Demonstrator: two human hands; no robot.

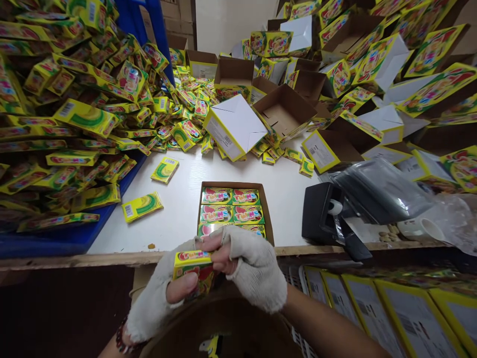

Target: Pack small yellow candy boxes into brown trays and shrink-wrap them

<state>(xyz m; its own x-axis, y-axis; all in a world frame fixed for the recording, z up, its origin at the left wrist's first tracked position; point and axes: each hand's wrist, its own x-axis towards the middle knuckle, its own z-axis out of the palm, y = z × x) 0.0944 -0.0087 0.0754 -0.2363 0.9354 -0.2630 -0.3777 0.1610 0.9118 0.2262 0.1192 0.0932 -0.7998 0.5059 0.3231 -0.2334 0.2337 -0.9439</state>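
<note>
In a white fingerless glove, my left hand (164, 291) grips a small yellow and green TWINS box (197, 273), its thumb across the front. My right hand (244, 258), gloved the same way, has its fingers bent against the upper right of that small box. Just beyond both hands, an open display box (269, 219) stands on the white table, holding several TWINS boxes in two columns. Its near edge is partly hidden by my right hand. Two flat yellow boxes lie to the left, one nearer (142, 207) and one farther (165, 170).
Small boxes are heaped in a blue bin (112, 214) at left. Display boxes (236, 127) pile up behind and at right. A black tape dispenser (320, 214), plastic packs (383, 189) and a white cup (421, 228) are at right. Larger boxes (391, 308) stand below the table edge.
</note>
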